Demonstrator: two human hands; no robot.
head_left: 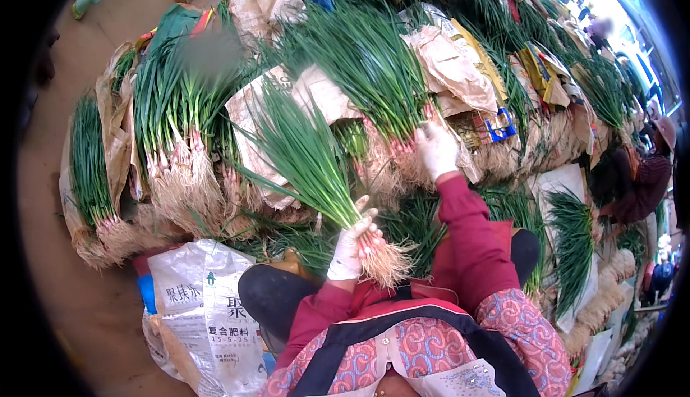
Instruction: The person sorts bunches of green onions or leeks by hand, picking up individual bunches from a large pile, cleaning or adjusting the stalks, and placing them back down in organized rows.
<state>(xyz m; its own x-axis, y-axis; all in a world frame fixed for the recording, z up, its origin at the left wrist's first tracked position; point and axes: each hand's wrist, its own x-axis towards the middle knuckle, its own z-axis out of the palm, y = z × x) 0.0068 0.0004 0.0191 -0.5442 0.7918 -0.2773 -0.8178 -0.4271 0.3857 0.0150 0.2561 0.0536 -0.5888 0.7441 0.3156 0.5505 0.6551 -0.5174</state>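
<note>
My left hand [352,244], in a white glove, is closed around a bunch of spring onions [305,170]. Their long green leaves point up and to the left, and the pale roots hang out below my fist. At the root end of a larger heap of spring onions [370,66], my gloved right hand [437,151] has its fingers closed on the pinkish stem bases. The fingertips are partly hidden among the stalks. Under the leaves of the held bunch lies a pale woven sack [251,120].
More bundled spring onions [176,109] stand at the left, wrapped in sacking. A white printed sack [201,311] lies beside my left knee. Loose green leaves [305,246] cover the ground before me. At the far right, another person [643,174] works beside further bundles [573,246].
</note>
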